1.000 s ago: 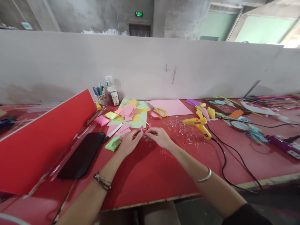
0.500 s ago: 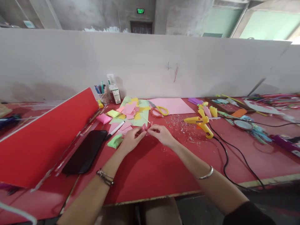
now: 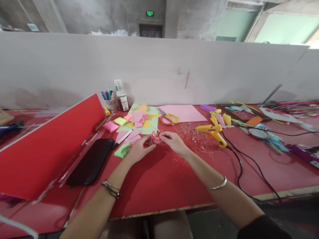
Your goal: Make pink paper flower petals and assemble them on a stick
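Observation:
A small curled pink paper piece, layered like flower petals, is held between my two hands just above the red table. My left hand cradles its left side, with the thumb lowered and the fingers behind it. My right hand pinches its right edge between thumb and fingertips. Partly hidden behind the fingers, the piece shows its rounded, open folds. Close to my left hand lie a light green crumpled packet and a white marker with a black cap.
Yellow-and-red scissors lie beside a pink sheet. On the right, a yellow glue gun trails a black cord near scattered glue bits. Leftward are a black phone, a leaning red board and cut paper pieces.
My left thumb has moved down off the pink paper, so more of its rounded folds shows. The right hand keeps its pinch, almost in the same place.

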The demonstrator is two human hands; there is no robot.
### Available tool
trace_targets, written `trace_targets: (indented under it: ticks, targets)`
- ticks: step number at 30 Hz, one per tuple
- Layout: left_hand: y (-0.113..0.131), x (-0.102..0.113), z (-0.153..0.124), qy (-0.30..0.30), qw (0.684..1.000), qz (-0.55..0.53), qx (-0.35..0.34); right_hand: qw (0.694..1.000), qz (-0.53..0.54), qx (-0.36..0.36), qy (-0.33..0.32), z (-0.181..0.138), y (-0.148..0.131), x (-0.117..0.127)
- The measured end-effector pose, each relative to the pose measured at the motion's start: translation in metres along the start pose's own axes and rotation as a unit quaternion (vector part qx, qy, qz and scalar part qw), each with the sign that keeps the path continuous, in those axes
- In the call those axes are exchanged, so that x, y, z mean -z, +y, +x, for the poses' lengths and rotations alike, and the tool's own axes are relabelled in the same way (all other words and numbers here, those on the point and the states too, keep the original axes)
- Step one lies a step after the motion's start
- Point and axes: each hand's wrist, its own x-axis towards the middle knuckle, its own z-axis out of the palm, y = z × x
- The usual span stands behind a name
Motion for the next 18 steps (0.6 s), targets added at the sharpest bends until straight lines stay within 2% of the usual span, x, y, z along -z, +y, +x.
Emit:
trace_targets:
  ticks: [11,18]
  targets:
    - [-0.0021,0.0041,0.0038,0.050,0.998,0.035,0.018,0.998,-0.004,0.005,0.069,0.0056,0.0053,0.0022]
    - [-0.0016,0.0059,0.0018,0.084,0.992,0.097,0.015,0.992,-0.060,0.048,0.103,0.0054,0.0074,0.0024]
